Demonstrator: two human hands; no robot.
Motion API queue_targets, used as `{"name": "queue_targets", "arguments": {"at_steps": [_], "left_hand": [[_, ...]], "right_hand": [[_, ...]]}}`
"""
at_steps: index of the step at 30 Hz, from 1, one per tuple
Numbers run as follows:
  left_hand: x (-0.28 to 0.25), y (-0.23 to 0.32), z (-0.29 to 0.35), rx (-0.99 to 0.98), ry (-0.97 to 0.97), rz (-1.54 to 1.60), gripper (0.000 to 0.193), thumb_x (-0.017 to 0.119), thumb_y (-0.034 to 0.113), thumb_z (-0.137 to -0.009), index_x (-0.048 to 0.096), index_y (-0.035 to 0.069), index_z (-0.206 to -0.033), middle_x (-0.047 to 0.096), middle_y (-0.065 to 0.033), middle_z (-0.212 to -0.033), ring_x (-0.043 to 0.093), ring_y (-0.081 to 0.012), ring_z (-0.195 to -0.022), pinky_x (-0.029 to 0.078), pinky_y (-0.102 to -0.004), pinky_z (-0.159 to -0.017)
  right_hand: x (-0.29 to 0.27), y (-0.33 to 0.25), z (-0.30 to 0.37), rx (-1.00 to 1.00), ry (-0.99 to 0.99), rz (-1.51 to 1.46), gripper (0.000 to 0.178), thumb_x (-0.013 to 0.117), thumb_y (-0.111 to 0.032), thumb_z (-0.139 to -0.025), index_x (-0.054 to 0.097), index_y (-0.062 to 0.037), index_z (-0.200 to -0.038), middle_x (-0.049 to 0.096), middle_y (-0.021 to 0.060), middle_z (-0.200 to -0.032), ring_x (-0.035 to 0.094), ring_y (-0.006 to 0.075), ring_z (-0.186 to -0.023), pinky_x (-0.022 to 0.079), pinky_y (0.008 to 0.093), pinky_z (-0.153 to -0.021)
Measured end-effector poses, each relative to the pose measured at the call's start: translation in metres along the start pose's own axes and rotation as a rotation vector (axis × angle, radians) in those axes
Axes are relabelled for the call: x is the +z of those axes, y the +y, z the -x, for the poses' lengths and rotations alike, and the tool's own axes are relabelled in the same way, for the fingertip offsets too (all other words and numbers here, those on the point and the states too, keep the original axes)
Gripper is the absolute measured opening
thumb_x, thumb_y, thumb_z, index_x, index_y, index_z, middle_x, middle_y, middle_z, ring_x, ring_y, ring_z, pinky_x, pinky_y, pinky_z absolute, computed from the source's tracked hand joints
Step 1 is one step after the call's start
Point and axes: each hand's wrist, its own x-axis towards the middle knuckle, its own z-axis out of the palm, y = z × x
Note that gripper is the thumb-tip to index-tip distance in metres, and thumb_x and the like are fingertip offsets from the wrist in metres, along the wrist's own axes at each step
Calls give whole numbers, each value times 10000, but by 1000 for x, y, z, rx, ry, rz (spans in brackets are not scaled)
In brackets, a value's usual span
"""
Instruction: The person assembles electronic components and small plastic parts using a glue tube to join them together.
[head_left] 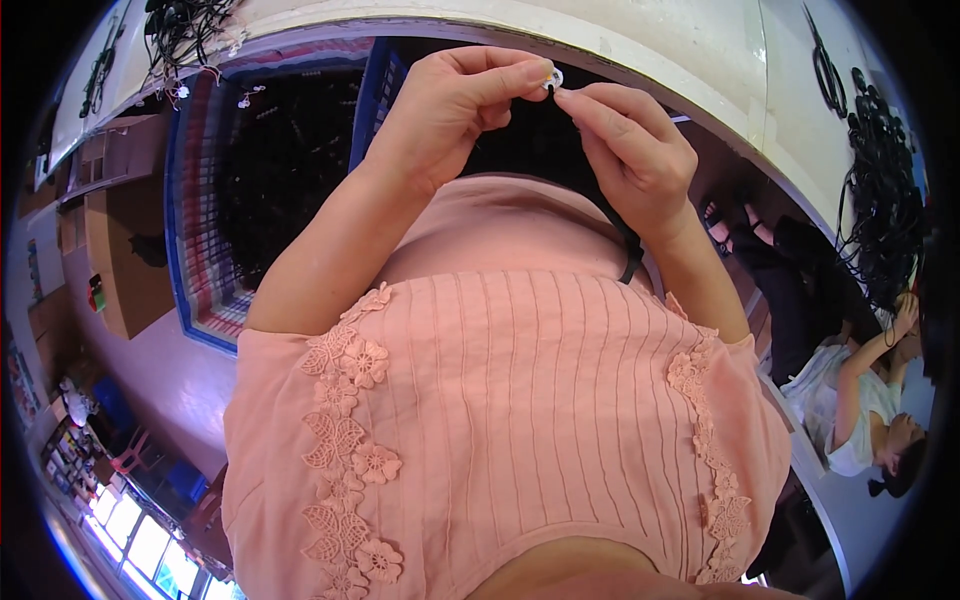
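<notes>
My left hand (450, 110) pinches a small white round part (555, 77) between thumb and forefinger, above my lap and close to the table's edge. A short black piece shows just under this part. Thumb and fingers of my right hand (640, 150) are pinched together right beside it, on what looks like the end of a thin black cable. Below the right wrist, a length of black cable (632, 258) hangs down against my pink top. Exactly how the white part and the cable meet is too small to make out.
A white table (640, 42) curves across the far side. On it lie black cable bundles, one left (185, 28) and one right (875, 190), and black scissors (825, 75). A blue basket (183, 250) with plaid lining holds a dark mass. Another person (850, 400) handles cables at right.
</notes>
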Motion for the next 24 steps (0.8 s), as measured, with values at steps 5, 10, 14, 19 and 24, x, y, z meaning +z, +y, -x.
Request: {"name": "queue_targets", "arguments": {"at_steps": [5,10,14,19,24], "left_hand": [[0,-2,0,5,-2,13,173,664,121,-747,632,-6,-861,609,-48,-719,499,-47,-595,347,-153,-499],[2,-4,0,-15,4,2,179,624,116,-785,612,7,-927,604,-34,-753,499,-38,-604,374,-158,-507],[1,-6,-2,-17,-12,11,177,624,117,-785,612,8,-924,603,-33,-750,493,-37,-598,369,-159,-510],[1,-6,-2,-14,-47,5,172,623,120,-788,613,9,-919,601,-28,-746,483,-38,-588,367,-159,-518],[0,-3,-1,-24,-45,-74,171,622,125,-790,613,8,-914,600,-26,-746,488,-38,-597,366,-158,-519]], "right_hand": [[0,1,0,-40,2,12,324,626,63,-655,642,-83,-943,599,59,-846,586,162,-652,485,239,-538],[-2,2,1,-49,0,34,326,626,67,-651,640,-78,-943,598,64,-846,586,166,-651,486,237,-540],[-2,4,2,-76,5,46,316,622,66,-655,637,-71,-940,596,67,-845,585,168,-650,486,238,-542],[-2,2,2,-72,-5,53,310,618,66,-657,635,-69,-936,590,64,-844,583,167,-660,486,242,-555],[-4,-1,1,23,-48,76,291,616,65,-656,637,-73,-911,588,58,-845,585,169,-672,485,244,-560]]}}
